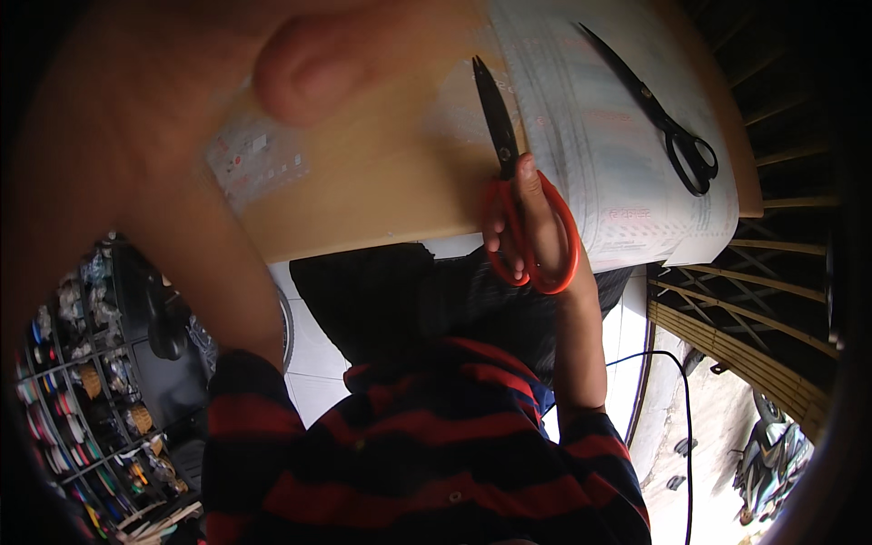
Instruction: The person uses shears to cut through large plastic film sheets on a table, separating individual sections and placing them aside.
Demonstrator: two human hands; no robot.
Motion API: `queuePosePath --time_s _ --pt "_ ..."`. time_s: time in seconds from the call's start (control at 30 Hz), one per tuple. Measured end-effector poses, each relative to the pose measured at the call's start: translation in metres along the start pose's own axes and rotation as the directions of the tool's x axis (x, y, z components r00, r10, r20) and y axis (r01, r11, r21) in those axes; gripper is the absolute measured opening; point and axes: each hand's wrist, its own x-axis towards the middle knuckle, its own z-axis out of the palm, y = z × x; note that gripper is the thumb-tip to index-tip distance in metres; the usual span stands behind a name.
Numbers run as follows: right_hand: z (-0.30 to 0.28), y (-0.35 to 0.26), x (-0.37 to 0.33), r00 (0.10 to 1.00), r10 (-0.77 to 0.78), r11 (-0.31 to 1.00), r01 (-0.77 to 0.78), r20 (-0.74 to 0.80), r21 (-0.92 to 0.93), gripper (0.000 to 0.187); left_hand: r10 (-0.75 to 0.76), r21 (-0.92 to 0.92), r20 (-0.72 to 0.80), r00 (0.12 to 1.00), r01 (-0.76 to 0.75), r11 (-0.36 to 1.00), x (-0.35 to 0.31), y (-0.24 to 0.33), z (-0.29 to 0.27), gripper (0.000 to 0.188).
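Note:
Red-handled scissors [499, 123] rest in my right hand [540, 225], blades pointing away from me and nearly closed. My thumb lies along the handle near the pivot, and my other fingers curl around the grip loops. My left hand [191, 82] is raised very close to the camera at upper left, large and blurred. One rounded fingertip shows, and the remaining fingers are not distinct, so what it holds, if anything, cannot be told. Below it lies a brown table board [363, 182]. A small clear plastic bag [259, 163] with printed marks is on the board.
Black scissors [654, 109] lie on a white printed plastic sheet [599, 173] covering the table's right side. Racks of spools and small goods [73, 391] stand at lower left. A folding metal gate [754, 300] and a dark cable [688, 436] are at right.

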Motion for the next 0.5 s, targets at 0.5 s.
queuePosePath --time_s 0.5 --pt "-0.001 0.001 0.001 1.0 -0.016 0.998 0.014 0.025 0.06 0.076 0.004 -0.08 0.08 0.997 0.003 0.997 -0.012 -0.01 0.013 0.032"
